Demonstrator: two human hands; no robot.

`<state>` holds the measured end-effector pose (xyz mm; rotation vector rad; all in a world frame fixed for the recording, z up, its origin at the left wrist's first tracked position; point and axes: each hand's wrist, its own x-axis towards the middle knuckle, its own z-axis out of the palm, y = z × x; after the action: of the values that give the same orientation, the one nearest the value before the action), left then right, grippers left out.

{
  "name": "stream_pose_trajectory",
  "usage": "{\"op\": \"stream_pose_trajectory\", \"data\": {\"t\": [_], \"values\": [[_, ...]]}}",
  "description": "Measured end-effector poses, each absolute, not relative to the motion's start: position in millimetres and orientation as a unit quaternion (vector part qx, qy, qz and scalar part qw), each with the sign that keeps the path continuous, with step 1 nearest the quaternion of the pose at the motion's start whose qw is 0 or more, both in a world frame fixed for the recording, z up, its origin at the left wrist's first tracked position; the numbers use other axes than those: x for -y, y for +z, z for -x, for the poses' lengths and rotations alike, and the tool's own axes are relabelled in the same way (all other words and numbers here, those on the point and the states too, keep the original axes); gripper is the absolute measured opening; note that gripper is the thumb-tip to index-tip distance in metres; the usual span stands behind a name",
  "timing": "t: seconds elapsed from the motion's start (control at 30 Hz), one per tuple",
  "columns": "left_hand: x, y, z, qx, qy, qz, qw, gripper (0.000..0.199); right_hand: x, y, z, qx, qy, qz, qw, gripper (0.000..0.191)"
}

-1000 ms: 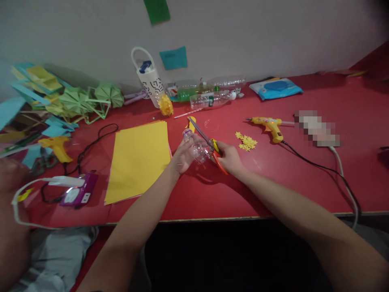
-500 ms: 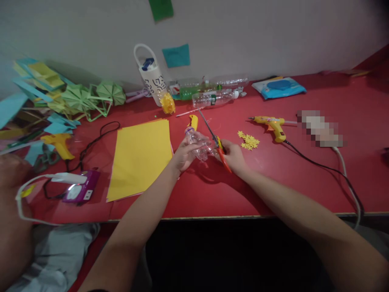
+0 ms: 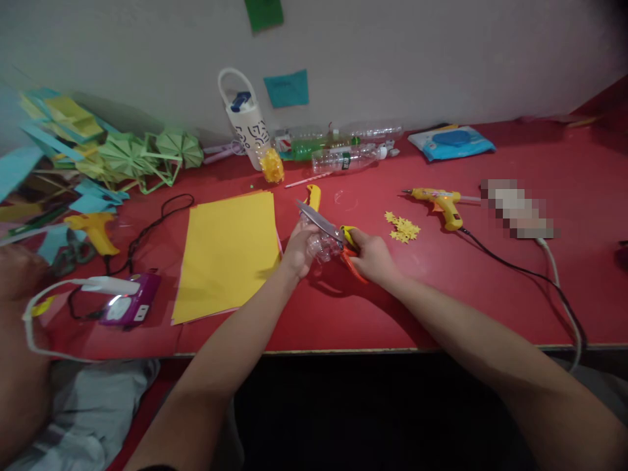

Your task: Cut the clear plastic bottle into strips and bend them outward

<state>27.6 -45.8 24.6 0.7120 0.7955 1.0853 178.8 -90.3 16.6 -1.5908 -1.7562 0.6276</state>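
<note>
My left hand [image 3: 298, 252] is closed around a piece of clear plastic bottle [image 3: 324, 248], held just above the red table. In my right hand [image 3: 373, 258] are scissors [image 3: 320, 222] with yellow and orange handles, my fingers through the loops. Their blades point left and lie across the bottle piece, close to my left fingers. Part of the bottle is hidden behind the blades and my hand. Just beyond it lies a yellow-handled tool [image 3: 314, 196]. Right of my right hand sits a small pile of yellow stars [image 3: 405, 227].
Yellow paper sheets [image 3: 228, 255] lie at left, near a purple power adapter [image 3: 130, 301]. A yellow glue gun [image 3: 439, 199] with its cord is at right. Plastic bottles [image 3: 343, 159], a white tumbler [image 3: 248, 131] and a wipes pack [image 3: 451, 142] line the wall. Another person's arm [image 3: 24, 314] rests far left.
The scissors have swung from pointing up and away to pointing left across the bottle piece. The bottle's purple-rimmed neck, visible before, is now hidden.
</note>
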Motion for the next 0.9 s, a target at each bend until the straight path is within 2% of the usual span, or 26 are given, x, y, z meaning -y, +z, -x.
{"op": "stream_pose_trajectory", "data": {"t": [0.23, 0.43, 0.53, 0.73, 0.9], "values": [[40, 20, -29, -0.388, 0.477, -0.336, 0.713, 0.031, 89, 14, -178, 0.681, 0.256, 0.602, 0.327, 0.021], [26, 26, -13, -0.358, 0.515, -0.316, 0.712, 0.031, 93, 35, -187, 0.631, 0.380, 0.569, 0.365, 0.040], [13, 25, -1, -0.352, 0.562, -0.286, 0.692, 0.028, 98, 50, -196, 0.609, 0.462, 0.560, 0.319, 0.042], [-8, 17, 20, -0.340, 0.627, -0.254, 0.653, 0.025, 101, 58, -207, 0.680, 0.502, 0.495, 0.201, 0.047], [-14, 17, 28, -0.325, 0.649, -0.251, 0.640, 0.028, 105, 57, -205, 0.654, 0.544, 0.498, 0.171, 0.042]]}}
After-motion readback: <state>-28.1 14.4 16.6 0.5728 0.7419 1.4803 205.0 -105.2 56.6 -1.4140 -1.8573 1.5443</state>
